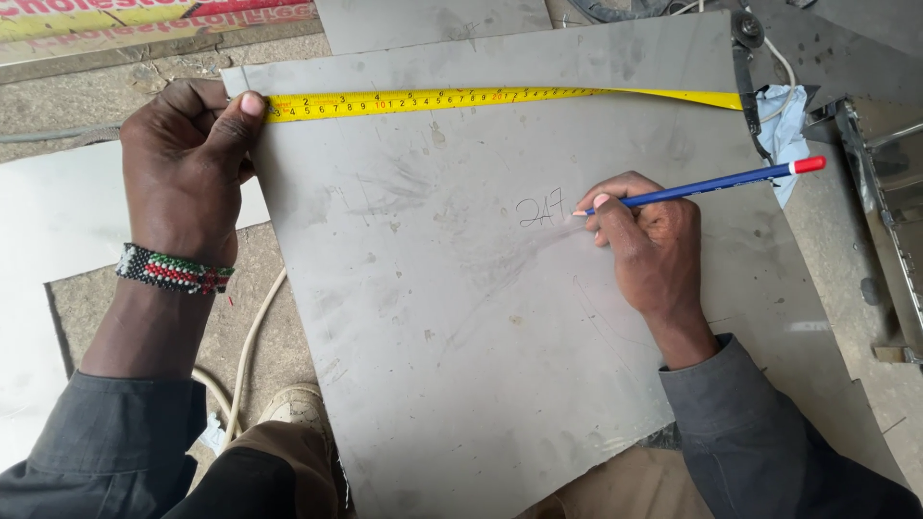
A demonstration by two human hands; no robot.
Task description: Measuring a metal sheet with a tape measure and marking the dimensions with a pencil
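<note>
Rough concrete ground (115, 96) is seen under a large grey metal sheet (500, 346), which lies flat and fills most of the view. A blue pencil with a red end (707, 183) is gripped between the fingers of the right hand (649, 240), its tip set on the sheet beside some handwritten marks near the sheet's middle. A yellow tape measure (461, 99) is stretched along the sheet's far edge and is pinned at the near-left corner by the left hand (187, 163), thumb pressed on the tape, fingers curled over the edge. A beaded wristband (173, 270) is worn on that wrist. A pale cable (252, 346) runs beside the sheet, and what appears to be a blue cloth (784, 125) lies at the right.
</note>
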